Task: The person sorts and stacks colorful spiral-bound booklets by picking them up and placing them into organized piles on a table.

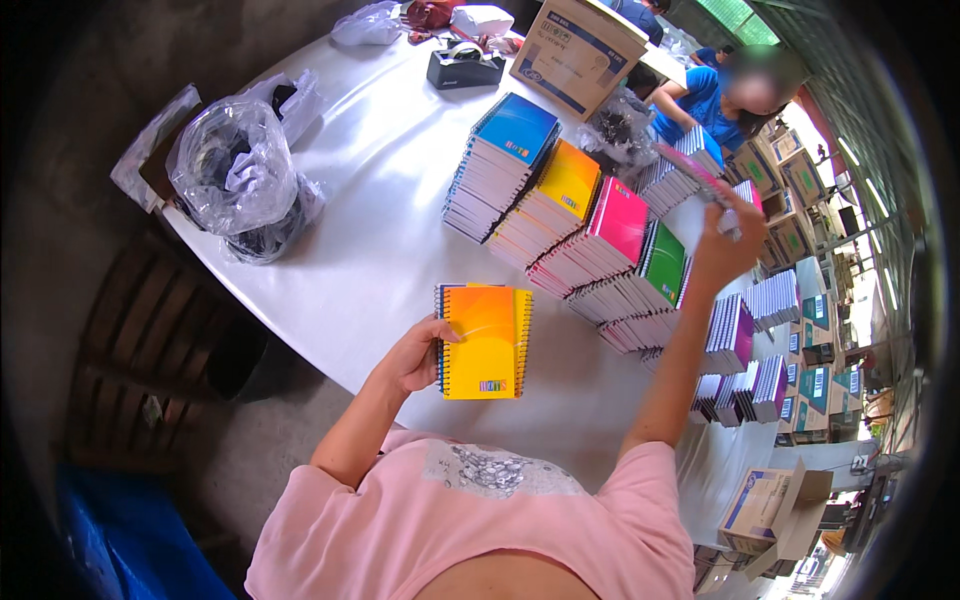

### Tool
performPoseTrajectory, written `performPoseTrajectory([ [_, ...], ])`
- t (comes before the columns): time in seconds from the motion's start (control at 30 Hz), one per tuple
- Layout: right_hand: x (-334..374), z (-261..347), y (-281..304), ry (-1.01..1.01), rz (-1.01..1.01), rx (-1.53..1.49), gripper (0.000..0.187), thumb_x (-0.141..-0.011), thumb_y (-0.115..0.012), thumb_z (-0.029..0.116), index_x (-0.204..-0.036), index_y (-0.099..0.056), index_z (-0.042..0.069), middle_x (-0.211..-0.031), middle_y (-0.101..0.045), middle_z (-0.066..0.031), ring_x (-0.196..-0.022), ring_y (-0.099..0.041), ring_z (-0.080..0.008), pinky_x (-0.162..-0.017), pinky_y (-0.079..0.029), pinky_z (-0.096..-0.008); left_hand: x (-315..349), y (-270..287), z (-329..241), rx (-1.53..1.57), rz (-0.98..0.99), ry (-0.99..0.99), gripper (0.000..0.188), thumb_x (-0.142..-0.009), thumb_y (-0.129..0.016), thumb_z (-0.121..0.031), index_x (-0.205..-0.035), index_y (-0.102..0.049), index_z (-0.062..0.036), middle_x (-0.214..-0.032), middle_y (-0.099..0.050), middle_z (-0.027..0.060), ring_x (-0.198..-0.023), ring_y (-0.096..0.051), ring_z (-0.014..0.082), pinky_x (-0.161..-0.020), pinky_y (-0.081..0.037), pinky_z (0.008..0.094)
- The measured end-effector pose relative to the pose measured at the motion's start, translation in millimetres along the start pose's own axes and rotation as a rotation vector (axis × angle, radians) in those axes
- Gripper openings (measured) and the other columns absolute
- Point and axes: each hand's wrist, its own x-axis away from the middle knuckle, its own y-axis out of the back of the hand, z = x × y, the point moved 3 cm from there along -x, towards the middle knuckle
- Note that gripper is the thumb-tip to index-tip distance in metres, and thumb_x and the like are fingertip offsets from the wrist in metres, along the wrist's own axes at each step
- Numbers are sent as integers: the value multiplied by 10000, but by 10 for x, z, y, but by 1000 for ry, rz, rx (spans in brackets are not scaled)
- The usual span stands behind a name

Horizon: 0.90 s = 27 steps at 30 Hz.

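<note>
While the left hand (415, 356) pinches a small pile of spiral notebooks (487, 345) at its coiled left edge, thumb flat on the slick yellow-orange cover, I log wire coils along both long sides, so at least two books, just above the table's near side. Right hand (730, 248): reaching out far right, fingers closed on a pink-edged notebook (690, 170), thin, tilted, blurred on my feed.

Between the hands, a slanting row of squared paper blocks with glossy covers: blue stack (515, 128), yellow stack (570, 175), pink stack (620, 215), green stack (664, 265), running far to near. Purple stack (737, 335) further right. Table (370, 150): smooth, white, shiny, curved at the rim by the lens. Far left, crinkled clear plastic (232, 150) bulges over a rounded container. Far side: angular black tape dispenser (465, 67), matte cardboard carton (577, 58). Far right, a co-worker (680, 100) in blue fabric.
</note>
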Motion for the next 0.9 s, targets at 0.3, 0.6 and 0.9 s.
performPoseTrajectory([
  [0.3, 1214, 214, -413, -154, 595, -66, 462, -626, -748, 141, -1075, -657, 207, -962, -589, 13, -894, -542, -167, -845, -351, -427, 20, 87, -39, 4, -40, 14, 501, -718, -476, -13, -1210, -400, 36, -1100, -584, 184, -932, -631, 264, -786, -546, 352],
  [0.6, 1009, 108, -440, -98, 1051, 146, 750, -729, -700, 208, -1377, -325, 247, -1286, -475, -166, -1187, -462, -306, -1018, -235, -571, 34, 136, -72, -1, -46, 35, 489, -733, -493, -31, -1211, -409, 37, -1088, -588, 177, -931, -632, 254, -786, -548, 344],
  [0.9, 536, -39, -145, -211, 968, -75, 475, -836, -589, 261, -1287, -472, 169, -1144, -577, -156, -1045, -546, -332, -959, -344, -501, -61, 37, -69, -128, 24, 60, 497, -785, -529, -95, -1253, -397, 7, -1177, -549, 178, -1004, -598, 268, -877, -495, 389],
])
